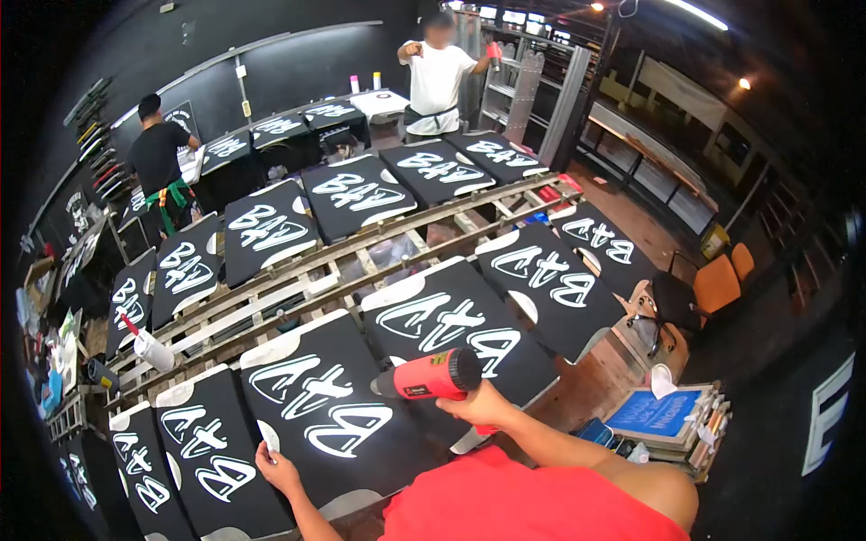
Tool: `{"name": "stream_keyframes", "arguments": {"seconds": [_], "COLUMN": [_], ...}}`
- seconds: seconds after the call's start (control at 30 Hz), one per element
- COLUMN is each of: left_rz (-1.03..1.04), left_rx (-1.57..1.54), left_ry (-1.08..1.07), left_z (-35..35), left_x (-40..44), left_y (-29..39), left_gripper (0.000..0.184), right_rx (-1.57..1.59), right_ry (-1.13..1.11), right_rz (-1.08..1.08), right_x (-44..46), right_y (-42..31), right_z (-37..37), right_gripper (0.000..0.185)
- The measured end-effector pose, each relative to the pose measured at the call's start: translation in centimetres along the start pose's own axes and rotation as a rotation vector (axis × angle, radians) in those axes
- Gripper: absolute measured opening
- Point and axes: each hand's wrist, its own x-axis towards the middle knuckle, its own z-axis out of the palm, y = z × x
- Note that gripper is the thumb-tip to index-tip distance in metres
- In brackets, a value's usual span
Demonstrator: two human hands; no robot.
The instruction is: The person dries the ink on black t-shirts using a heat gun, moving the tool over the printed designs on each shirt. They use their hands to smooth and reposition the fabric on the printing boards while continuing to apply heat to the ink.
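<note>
In my right hand point(471, 408) is a red and black heat gun point(428, 379), its dark nozzle pointing left over a black fabric panel point(311, 361) with white brush-style lettering. My left hand point(278, 469) has its fingers closed at the near left edge of this panel, beside a white rounded patch point(268, 436). Similar printed panels lie on either side, including a larger one point(451, 307) to the right and a narrower one point(203, 451) to the left. The grip of the heat gun is mostly hidden by my fingers.
A wooden slatted rack point(334, 284) runs between two rows of printed panels. A white bottle with a red tip point(152, 347) stands on its left end. A blue printing screen point(654, 413) and an orange chair point(719, 288) are at right. Two people point(436, 86) point(162, 149) stand beyond.
</note>
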Motion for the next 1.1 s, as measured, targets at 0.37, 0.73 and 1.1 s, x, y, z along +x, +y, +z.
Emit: {"name": "stream_keyframes", "arguments": {"seconds": [0.37, 0.73, 1.1], "left_rz": [-0.119, 0.038, 0.206], "left_rx": [0.111, 0.217, 0.181], "left_ry": [0.06, -0.049, -0.286], "left_z": [-0.2, 0.3, 3.2], "left_x": [-6.3, -1.0, 6.9], "left_y": [0.2, -0.7, -0.6], "left_gripper": [0.038, 0.04, 0.039], "right_rx": [0.101, 0.026, -0.37], "right_ry": [-0.009, -0.01, -0.08], "right_rz": [0.052, 0.159, -0.29], "right_x": [3.9, 5.4, 14.8], "right_y": [5.5, 1.2, -7.5], "right_z": [-4.5, -1.0, 4.8], "right_gripper": [0.04, 0.038, 0.038]}}
